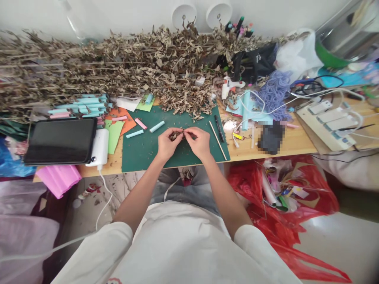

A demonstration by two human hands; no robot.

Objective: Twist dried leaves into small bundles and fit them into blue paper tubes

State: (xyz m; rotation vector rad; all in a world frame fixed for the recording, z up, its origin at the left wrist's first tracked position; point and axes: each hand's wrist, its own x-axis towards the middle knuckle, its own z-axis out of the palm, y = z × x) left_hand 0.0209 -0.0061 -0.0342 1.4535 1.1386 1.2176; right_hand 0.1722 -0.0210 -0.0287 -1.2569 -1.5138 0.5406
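Over the green cutting mat, my left hand and my right hand meet at the fingertips. Both are closed in a pinch on dried leaves, brown and crumpled, partly hidden by the fingers. A heap of the same dry leaves spills onto the mat's far edge. Left of my hands lie short blue paper tubes and a pink paper tube. A thin wooden stick and a black pen rest on the mat's right side.
Bundled dried stalks line the back of the table. A tablet and white power bank stand left. On the right are a glue gun, purple yarn, a power strip and, below, a red plastic bag.
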